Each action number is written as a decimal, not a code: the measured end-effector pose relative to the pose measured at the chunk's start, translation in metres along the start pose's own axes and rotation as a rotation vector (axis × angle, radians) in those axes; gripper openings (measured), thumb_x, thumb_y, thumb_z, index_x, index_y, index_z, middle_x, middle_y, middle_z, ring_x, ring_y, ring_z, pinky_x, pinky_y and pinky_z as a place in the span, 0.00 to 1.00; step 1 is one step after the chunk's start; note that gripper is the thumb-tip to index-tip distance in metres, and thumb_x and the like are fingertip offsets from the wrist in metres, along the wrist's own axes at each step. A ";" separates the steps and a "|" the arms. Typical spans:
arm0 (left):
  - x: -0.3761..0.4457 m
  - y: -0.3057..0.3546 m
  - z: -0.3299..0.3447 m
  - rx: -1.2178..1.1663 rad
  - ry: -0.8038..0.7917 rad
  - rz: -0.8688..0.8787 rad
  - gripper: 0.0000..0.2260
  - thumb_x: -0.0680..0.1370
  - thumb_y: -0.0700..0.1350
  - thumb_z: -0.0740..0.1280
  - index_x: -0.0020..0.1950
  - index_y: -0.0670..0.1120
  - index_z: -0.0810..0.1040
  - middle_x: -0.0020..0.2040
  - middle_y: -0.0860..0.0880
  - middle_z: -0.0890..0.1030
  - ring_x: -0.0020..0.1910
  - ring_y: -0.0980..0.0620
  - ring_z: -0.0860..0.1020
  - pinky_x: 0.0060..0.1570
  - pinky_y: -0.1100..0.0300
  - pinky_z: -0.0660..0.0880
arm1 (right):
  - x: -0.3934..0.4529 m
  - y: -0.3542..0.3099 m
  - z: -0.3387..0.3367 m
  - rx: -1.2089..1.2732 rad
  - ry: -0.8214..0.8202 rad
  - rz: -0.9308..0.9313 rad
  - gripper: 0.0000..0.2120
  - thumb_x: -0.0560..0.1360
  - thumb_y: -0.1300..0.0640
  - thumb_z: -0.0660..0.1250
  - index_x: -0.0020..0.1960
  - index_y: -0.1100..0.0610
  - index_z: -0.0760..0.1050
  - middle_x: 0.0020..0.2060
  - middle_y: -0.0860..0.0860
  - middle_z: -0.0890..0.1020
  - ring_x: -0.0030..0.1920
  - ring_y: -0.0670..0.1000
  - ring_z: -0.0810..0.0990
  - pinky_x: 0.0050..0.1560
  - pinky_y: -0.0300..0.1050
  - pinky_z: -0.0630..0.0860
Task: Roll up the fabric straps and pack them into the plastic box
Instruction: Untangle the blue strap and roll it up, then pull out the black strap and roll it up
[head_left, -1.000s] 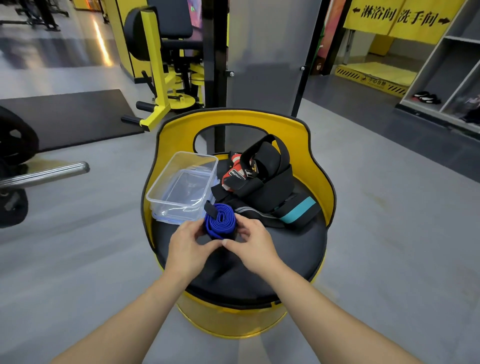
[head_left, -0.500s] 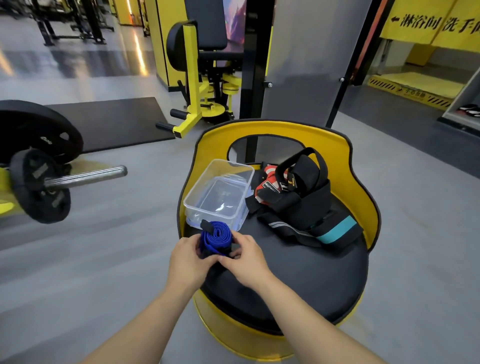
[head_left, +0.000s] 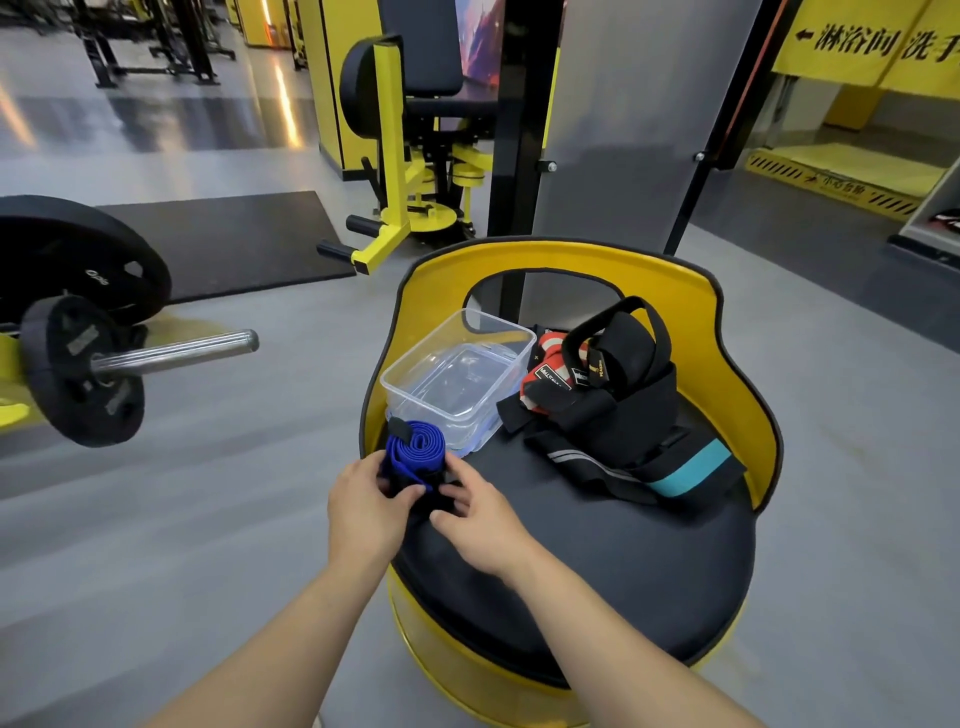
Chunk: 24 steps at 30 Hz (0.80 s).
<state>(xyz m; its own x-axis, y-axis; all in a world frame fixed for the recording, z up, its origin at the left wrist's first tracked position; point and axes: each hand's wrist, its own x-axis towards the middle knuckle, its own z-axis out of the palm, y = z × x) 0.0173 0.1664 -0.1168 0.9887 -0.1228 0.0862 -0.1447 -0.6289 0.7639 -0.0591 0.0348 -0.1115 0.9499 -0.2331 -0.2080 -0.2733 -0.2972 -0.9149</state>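
Observation:
A blue fabric strap (head_left: 415, 451), partly rolled with a black tab at its far end, lies at the left front of the black seat (head_left: 597, 551). My left hand (head_left: 366, 506) grips its left side and my right hand (head_left: 475, 512) pinches its near right end. Just behind it stands the clear plastic box (head_left: 457, 379), with nothing inside, on its lid. To the right lies a pile of black straps (head_left: 623, 405) with a red and white one (head_left: 545, 371) and a teal-banded one (head_left: 691, 467).
The seat belongs to a round yellow chair whose curved backrest (head_left: 561, 260) rises behind the box. A barbell with black plates (head_left: 83, 374) sits on the floor at the left. Yellow gym machines (head_left: 410, 171) and a grey panel stand behind.
The view has shifted so the chair sits further right and the barbell shows more. Both hands stay on the blue strap, which has turned slightly between them.

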 end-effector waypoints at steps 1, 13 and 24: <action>0.000 0.000 -0.002 0.028 0.003 0.002 0.21 0.71 0.47 0.80 0.62 0.49 0.82 0.48 0.51 0.80 0.46 0.51 0.79 0.49 0.56 0.76 | 0.001 0.000 0.002 0.002 -0.006 -0.001 0.37 0.77 0.65 0.66 0.82 0.48 0.57 0.73 0.48 0.72 0.71 0.45 0.72 0.72 0.44 0.70; 0.009 0.012 -0.013 0.027 0.002 -0.097 0.23 0.72 0.45 0.79 0.65 0.45 0.79 0.43 0.52 0.81 0.46 0.48 0.81 0.50 0.54 0.77 | -0.003 -0.003 -0.006 0.031 -0.078 -0.008 0.37 0.77 0.71 0.61 0.82 0.51 0.57 0.72 0.41 0.68 0.75 0.40 0.64 0.72 0.35 0.62; -0.026 0.075 -0.030 -0.024 -0.127 0.157 0.08 0.75 0.48 0.75 0.48 0.55 0.77 0.34 0.54 0.80 0.38 0.55 0.78 0.40 0.56 0.73 | -0.054 -0.016 -0.056 -0.090 0.230 -0.072 0.09 0.79 0.58 0.68 0.58 0.52 0.82 0.47 0.47 0.86 0.45 0.43 0.81 0.52 0.36 0.76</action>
<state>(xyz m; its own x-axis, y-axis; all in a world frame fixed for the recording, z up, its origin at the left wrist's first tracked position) -0.0179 0.1452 -0.0426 0.9410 -0.3146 0.1250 -0.2940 -0.5764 0.7625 -0.1148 -0.0001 -0.0663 0.9109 -0.4097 -0.0495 -0.2279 -0.3996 -0.8879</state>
